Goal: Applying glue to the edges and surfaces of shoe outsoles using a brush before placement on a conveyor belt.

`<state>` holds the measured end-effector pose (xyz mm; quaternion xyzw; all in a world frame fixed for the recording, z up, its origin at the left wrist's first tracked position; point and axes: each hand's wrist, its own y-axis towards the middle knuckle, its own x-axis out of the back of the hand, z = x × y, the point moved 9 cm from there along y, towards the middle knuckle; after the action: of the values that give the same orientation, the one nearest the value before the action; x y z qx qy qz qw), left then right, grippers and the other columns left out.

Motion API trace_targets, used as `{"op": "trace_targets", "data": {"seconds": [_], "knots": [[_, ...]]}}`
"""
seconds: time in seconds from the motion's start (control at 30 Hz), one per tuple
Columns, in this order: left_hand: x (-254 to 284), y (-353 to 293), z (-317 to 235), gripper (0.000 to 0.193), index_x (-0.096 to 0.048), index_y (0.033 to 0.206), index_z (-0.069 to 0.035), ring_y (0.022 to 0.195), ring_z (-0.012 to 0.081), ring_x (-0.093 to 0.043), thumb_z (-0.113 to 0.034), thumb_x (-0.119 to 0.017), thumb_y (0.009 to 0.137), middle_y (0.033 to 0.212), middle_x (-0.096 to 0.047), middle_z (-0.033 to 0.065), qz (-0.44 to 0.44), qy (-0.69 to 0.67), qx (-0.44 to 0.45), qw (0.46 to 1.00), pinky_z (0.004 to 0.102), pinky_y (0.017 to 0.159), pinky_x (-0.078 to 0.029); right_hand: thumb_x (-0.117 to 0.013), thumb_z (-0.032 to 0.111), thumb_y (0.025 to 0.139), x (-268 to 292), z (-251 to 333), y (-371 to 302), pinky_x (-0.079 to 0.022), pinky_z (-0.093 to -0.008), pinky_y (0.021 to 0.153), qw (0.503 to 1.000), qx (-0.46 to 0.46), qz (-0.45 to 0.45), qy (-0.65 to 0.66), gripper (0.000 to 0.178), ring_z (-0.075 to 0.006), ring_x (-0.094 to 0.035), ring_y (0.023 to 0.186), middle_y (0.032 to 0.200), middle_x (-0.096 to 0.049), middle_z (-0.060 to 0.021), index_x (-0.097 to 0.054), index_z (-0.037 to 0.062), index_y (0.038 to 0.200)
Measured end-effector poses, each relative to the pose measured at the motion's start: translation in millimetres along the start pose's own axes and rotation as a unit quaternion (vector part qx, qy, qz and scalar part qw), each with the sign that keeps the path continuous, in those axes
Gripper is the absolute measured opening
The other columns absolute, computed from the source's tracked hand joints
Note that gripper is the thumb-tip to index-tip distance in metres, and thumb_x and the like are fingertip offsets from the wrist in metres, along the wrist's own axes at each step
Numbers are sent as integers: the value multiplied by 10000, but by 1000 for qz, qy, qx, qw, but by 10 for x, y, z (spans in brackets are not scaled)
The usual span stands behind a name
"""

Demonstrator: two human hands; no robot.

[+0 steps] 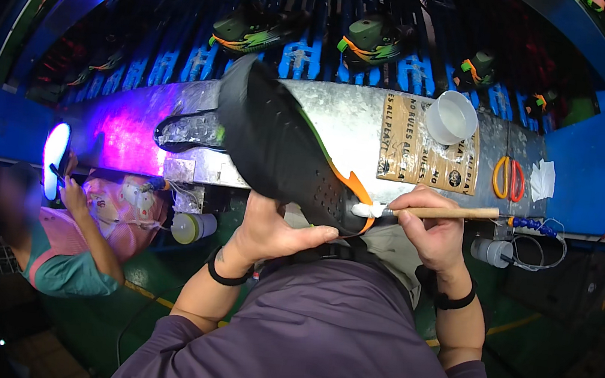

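Note:
A black shoe (278,144) with small holes near its toe and a green and orange edge slants over the bench front. My left hand (270,234) grips it from below near the perforated end, thumb laid along its side. My right hand (429,231) is closed around the wooden handle of a brush (477,213). The brush's white tip touches the shoe beside the orange trim. The shoe hides most of my left fingers.
On the metal bench (327,109) are a brown printed sheet (402,148), a translucent cup (452,118), orange- and red-handled scissors (509,178) and white paper (542,179). Behind, shoes (372,40) sit on a blue-black rack. At left, a person (76,244) holds a white piece (55,159).

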<state>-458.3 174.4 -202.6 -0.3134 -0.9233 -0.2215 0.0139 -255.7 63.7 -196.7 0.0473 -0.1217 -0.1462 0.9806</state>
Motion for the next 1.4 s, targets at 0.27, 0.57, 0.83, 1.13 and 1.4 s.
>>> {"op": "trace_targets", "data": {"seconds": [0.27,0.57,0.83,1.13,1.4], "knots": [[-186,34,251,764,-376,1409,67,1125,222,-624,-75,-804,792,1233,-574,148,65,-253,212,942,348,942,-549,-678,19,852,-42,-63,107,-495,-290,746,1000,-24,18,4,101,-157,-632,798,888,-700,-84,-721,-2,941],[-267,-44,390,771,-330,1467,70,1240,224,-560,-42,-749,830,1320,-541,149,89,-333,275,898,375,1074,-455,-660,19,880,-22,4,107,-497,-288,776,999,23,33,-3,122,-155,-634,856,938,-702,-93,-717,-12,983],[-357,-117,268,806,-324,1484,76,1256,205,-549,-154,-765,849,1374,-533,139,128,-405,289,858,355,1104,-412,-595,42,972,110,24,141,-500,-263,819,993,13,-109,39,199,-130,-642,917,985,-689,-82,-672,-16,1146],[-526,-194,20,821,-330,1477,45,1086,113,-588,-24,-792,802,1229,-583,73,165,-363,324,858,267,920,-501,-592,79,1001,-144,-173,502,-520,-260,757,986,-41,-110,118,142,-99,-615,824,987,-706,-86,-601,10,1125],[-622,-209,2,880,-283,1509,33,1049,94,-584,-10,-794,795,1222,-574,64,185,-345,325,861,253,825,-532,-728,23,887,-170,-256,577,-519,-258,765,985,-45,-116,116,165,-92,-622,838,892,-669,-42,-588,23,974]]}}
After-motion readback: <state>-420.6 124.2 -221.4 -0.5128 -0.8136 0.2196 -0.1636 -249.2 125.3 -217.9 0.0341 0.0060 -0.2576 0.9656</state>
